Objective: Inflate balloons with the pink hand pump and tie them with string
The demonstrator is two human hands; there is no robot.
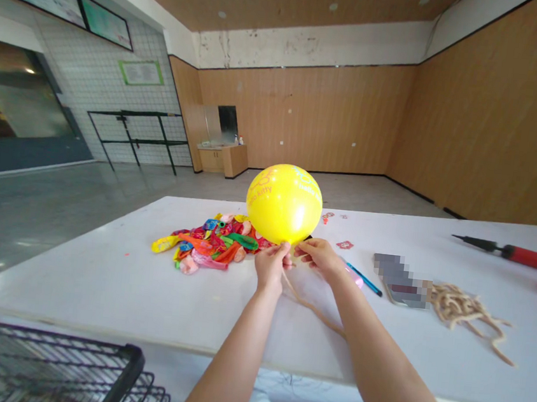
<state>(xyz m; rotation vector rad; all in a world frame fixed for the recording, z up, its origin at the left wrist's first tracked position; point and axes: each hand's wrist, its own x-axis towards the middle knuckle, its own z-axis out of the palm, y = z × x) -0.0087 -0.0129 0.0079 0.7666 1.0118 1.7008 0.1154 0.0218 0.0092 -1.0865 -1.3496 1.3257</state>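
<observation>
An inflated yellow balloon [283,202] with printed writing stands above the table, its neck pointing down. My left hand [271,266] pinches the balloon at its neck. Just to the right, the fingers of my right hand [321,256] are pressed together close under the balloon; what they hold is too small to make out. A beige cord [311,306] hangs by my left fingers and runs down to the right, passing behind my right forearm. Left of my hands lies a pile of uninflated balloons [216,241] in many colours.
On the white table [142,303] to the right lie a blue pen [364,279], a phone [399,280], a heap of beige cord [466,308] and a red hand pump [531,257]. Small red stickers [345,245] lie behind. A black wire basket [64,365] stands at the front left.
</observation>
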